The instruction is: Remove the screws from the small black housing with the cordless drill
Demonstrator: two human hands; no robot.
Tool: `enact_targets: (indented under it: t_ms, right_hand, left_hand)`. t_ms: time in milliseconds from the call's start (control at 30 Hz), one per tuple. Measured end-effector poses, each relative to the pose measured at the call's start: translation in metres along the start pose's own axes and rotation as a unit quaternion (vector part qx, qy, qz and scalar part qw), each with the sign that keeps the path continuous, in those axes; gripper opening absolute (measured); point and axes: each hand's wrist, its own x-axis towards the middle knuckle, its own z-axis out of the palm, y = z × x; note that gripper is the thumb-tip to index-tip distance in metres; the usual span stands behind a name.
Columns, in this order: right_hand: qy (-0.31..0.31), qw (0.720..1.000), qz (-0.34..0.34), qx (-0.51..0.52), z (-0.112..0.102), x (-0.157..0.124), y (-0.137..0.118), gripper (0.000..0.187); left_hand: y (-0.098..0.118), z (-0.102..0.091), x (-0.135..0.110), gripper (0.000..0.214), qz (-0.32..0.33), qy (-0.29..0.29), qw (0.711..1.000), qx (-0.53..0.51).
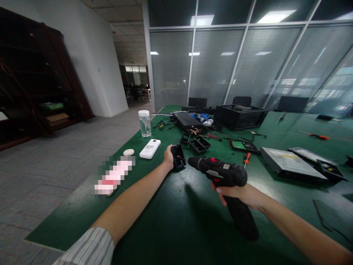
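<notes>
My left hand (168, 158) is closed around the left side of a small black open box (179, 157), tilted toward me over the green table. Small brass-coloured bits, perhaps screws, show inside it. My right hand (234, 195) wraps around the grip of a black cordless drill (220, 172) with red buttons. The drill points left, and its tip is close to the box's right edge; whether they touch I cannot tell. More black boxes (200, 144) of a similar kind lie just beyond the held one.
The green table (154, 232) carries a black computer case (239, 117), disc drives (292, 163), a screwdriver (247, 159), and a green circuit board (239, 145). Cables lie at the back. On the left are a water jar (145, 124), a white power bank (150, 148) and a white oval object (128, 152).
</notes>
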Motion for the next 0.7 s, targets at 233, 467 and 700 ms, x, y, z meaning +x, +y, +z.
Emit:
enact_targets:
  t_ms: [233, 467, 700]
  right_hand:
    - [0.010, 0.999, 0.004, 0.042, 0.0043, -0.0003, 0.0003, 0.029]
    - [0.016, 0.998, 0.001, 0.057, 0.0041, 0.0001, -0.0014, 0.031]
    - [0.000, 0.999, -0.004, 0.047, 0.0027, -0.0003, -0.0007, 0.031]
  left_hand:
    - [-0.0002, 0.0000, -0.0012, 0.030, -0.006, 0.001, 1.000, 0.008]
    - [0.0016, 0.0016, -0.0041, 0.030, -0.014, 0.006, 0.999, 0.028]
    - [0.0025, 0.0030, -0.0048, 0.029, -0.026, 0.003, 0.999, 0.025]
